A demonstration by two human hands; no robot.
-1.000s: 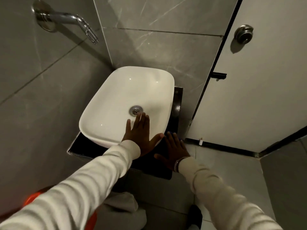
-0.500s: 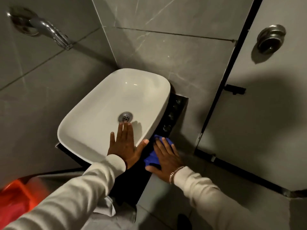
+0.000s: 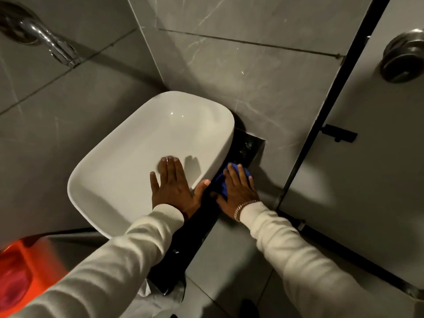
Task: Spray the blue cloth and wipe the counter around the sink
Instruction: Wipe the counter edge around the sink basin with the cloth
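Fingers of right hand flat on blue cloth

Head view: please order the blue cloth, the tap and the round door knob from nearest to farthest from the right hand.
From the right hand:
1. Blue cloth, directly under it on the counter.
2. Door knob, upper right.
3. Tap, upper left, on the wall beyond the sink.

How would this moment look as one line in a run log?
step: wiping | right hand: flat on blue cloth, on black counter beside sink | left hand: open, in basin
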